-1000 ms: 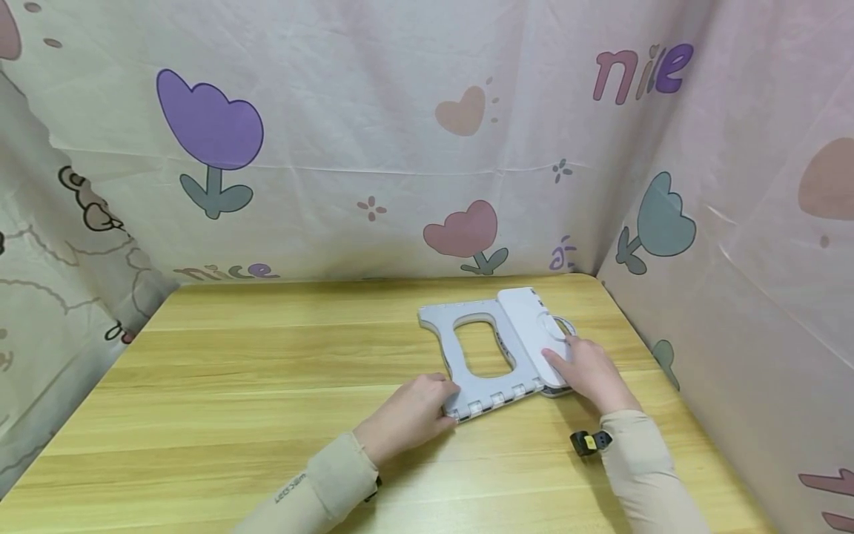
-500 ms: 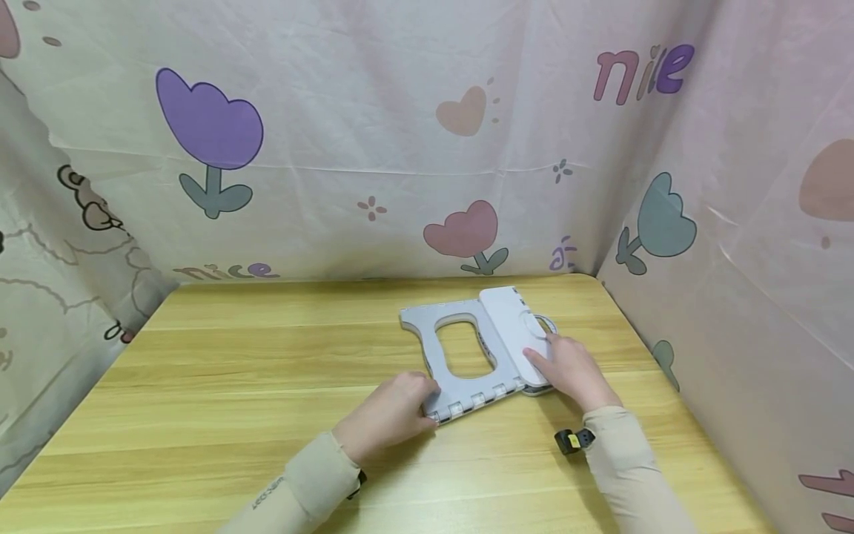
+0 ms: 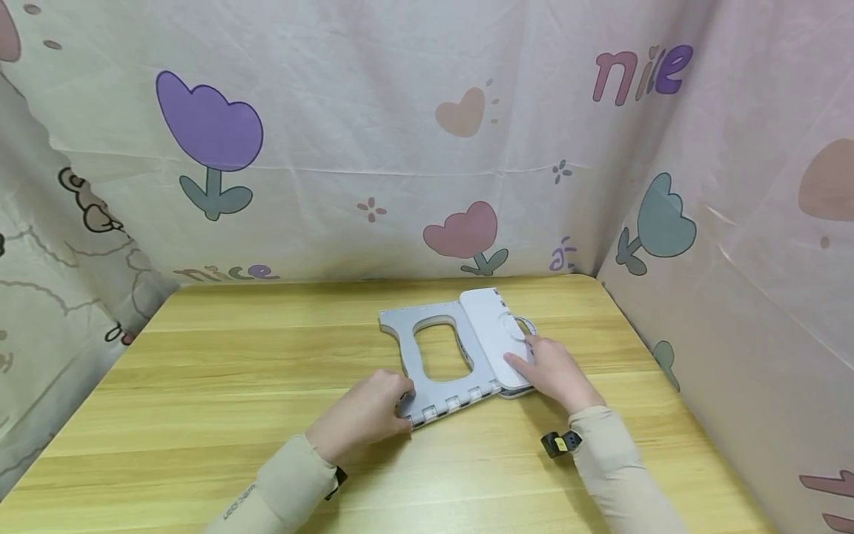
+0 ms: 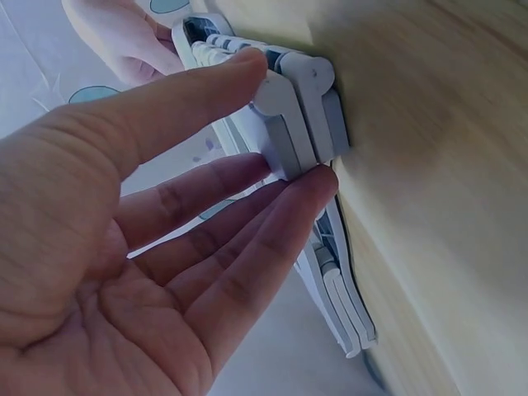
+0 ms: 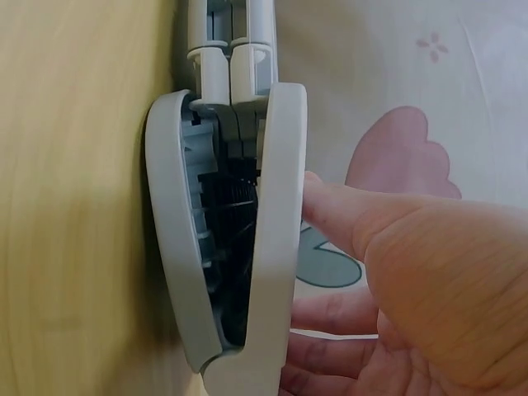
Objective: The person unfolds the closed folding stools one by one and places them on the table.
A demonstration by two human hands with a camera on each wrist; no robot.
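A folded plastic stool [image 3: 434, 393] lies flat on the wooden table, right of centre. Its grey leg panel has a large rounded opening, and a white folded seat [image 3: 485, 326] runs along the right side with a loop handle [image 3: 527, 324]. My left hand [image 3: 365, 411] pinches the near left corner, thumb and fingertips on either side of the layered hinge end [image 4: 305, 115]. At the seat's right edge, my right hand [image 3: 557, 373] grips with the thumb on top; its other fingers are partly hidden. In the right wrist view the seat halves [image 5: 280, 223] part slightly over a dark interior.
The wooden table [image 3: 233, 371] reaches back to a printed curtain [image 3: 320, 126], which also hangs along both sides. Wrist straps with a small black device [image 3: 560, 443] sit over the beige sleeves.
The folded stool has slid left across the table, with both hands keeping their hold and moving along with it.
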